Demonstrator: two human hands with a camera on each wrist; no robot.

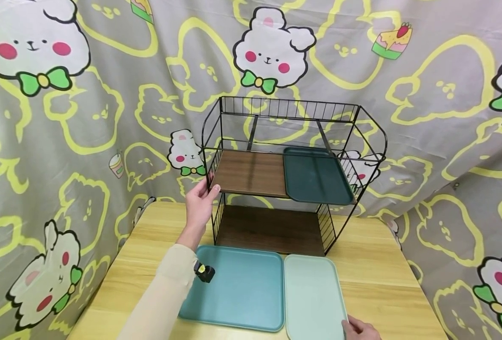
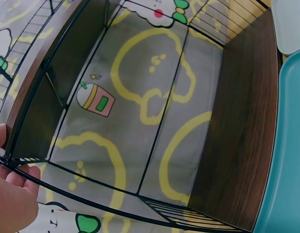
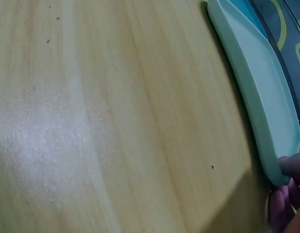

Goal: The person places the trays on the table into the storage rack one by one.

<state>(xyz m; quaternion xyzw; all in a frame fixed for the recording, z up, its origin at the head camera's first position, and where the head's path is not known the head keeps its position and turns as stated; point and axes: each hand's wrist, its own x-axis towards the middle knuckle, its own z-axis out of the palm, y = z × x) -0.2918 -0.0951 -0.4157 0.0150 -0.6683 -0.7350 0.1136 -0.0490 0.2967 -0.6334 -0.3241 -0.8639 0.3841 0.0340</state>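
Note:
A black wire two-tier rack (image 1: 215,149) with brown wood shelves stands on the table. My left hand (image 1: 200,203) grips its left side at the front corner of the upper shelf (image 1: 251,174), thumb on top and fingers around the frame. Down at the lower right, my right hand (image 1: 360,329) pinches the right rim of a pale green tray (image 1: 315,293), with the thumb over the rim and fingers beneath in the right wrist view. Left of that tray lies a larger teal tray (image 1: 242,288). On the upper shelf's right part sits a dark green tray (image 1: 316,174).
The lower shelf (image 1: 272,230) is dark brown wood with wire ends. Both front trays lie close before the rack on the light wood table (image 1: 374,274). A patterned grey cloth (image 1: 119,118) hangs behind and on both sides.

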